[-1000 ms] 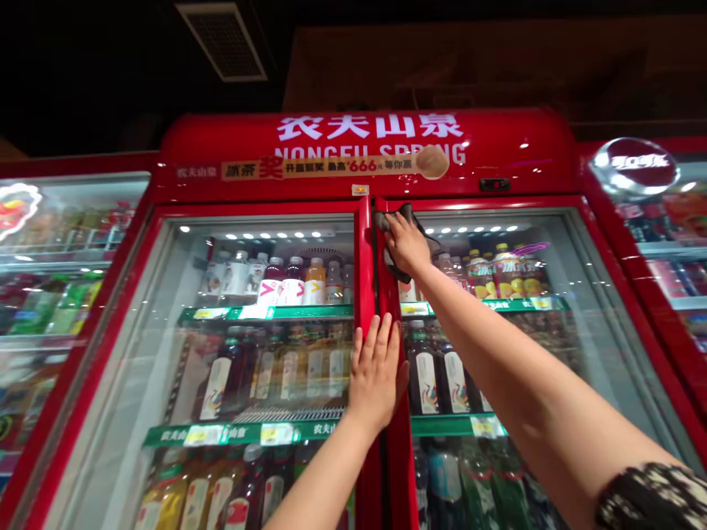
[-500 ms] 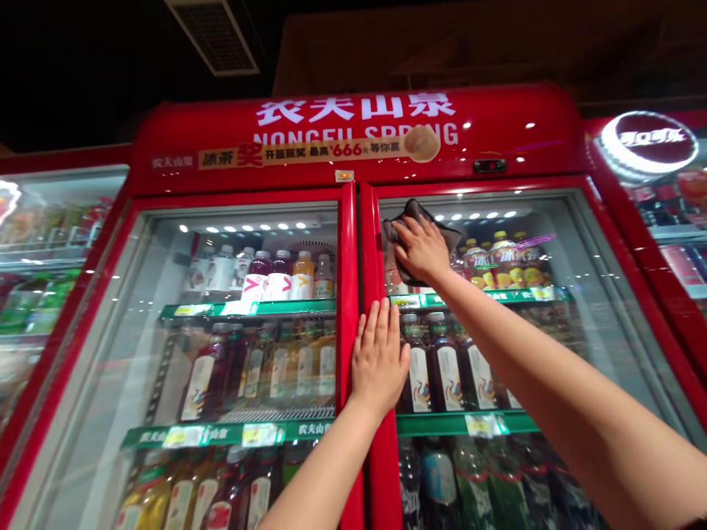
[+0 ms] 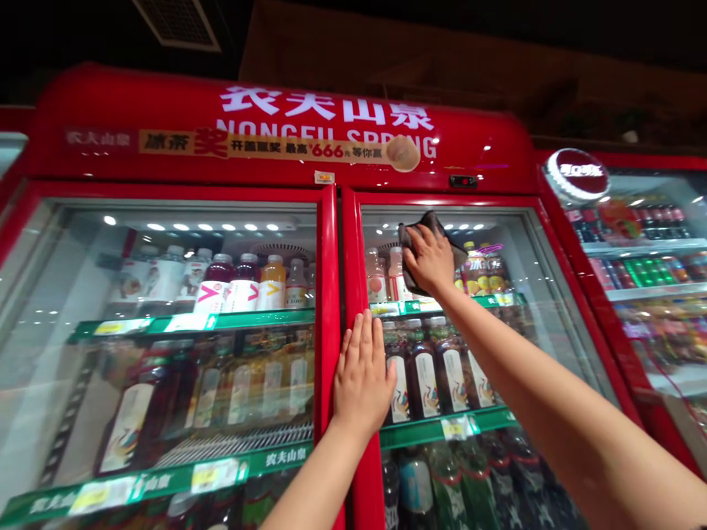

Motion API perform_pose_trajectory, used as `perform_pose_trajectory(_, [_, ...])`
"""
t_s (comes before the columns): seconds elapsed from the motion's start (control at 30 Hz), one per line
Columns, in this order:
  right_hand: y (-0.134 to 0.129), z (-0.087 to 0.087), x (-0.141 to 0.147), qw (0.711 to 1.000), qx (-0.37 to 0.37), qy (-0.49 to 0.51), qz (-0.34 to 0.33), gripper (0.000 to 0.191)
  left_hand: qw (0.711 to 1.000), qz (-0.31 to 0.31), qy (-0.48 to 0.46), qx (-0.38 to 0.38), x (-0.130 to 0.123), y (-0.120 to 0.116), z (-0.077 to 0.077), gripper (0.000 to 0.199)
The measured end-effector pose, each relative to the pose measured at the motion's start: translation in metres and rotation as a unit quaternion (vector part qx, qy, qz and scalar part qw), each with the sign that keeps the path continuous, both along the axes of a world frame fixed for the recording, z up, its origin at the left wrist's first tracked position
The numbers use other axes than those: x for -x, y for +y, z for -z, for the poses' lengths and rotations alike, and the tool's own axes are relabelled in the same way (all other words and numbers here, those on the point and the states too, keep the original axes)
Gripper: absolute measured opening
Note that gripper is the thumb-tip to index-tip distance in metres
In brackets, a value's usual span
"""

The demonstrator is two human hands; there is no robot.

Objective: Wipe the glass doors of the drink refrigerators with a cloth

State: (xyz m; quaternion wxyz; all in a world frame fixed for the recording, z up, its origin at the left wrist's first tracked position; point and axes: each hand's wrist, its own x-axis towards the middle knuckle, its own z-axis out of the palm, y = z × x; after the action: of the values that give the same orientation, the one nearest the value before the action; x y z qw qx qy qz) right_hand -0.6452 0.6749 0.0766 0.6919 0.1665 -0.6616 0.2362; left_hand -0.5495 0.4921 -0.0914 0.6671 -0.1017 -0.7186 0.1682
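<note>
My right hand [image 3: 431,259] presses a dark grey cloth [image 3: 409,272] against the upper left part of the right glass door [image 3: 530,353] of a red drinks fridge. The cloth's edges stick out around my fingers, and part of it is hidden under the palm. Lower down, my left hand [image 3: 361,372] lies flat on the red frame [image 3: 353,280] of the same door, fingers stretched upward and holding nothing. Behind the glass, juice bottles [image 3: 379,276] stand on the top shelf near the cloth, and dark bottles with white labels [image 3: 426,375] fill the shelf below.
The left glass door [image 3: 182,412] is shut, with rows of bottles behind it. A red header sign [image 3: 309,125] runs above both doors. Another drinks fridge [image 3: 646,246] with a round lit sign [image 3: 577,177] stands at the right. An air vent [image 3: 177,23] is overhead.
My right hand has slid the cloth to the right across the glass, away from the door frame. My left hand stays on the frame. The view has turned slightly right.
</note>
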Motion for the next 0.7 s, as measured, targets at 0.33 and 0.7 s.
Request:
perform_pose_trajectory(0.33, [0.009,0.053,0.007,0.987,-0.147,0.053,-0.028,0.061,1.000,0.005,-0.003,0.025,-0.005,0.029,-0.014,0.083])
perform_pose_trajectory(0.7, [0.100,0.078,0.043,0.999,-0.020,0.002,0.030,0.053,0.999,-0.006,-0.002,0.040,0.029,0.092,-0.002,0.077])
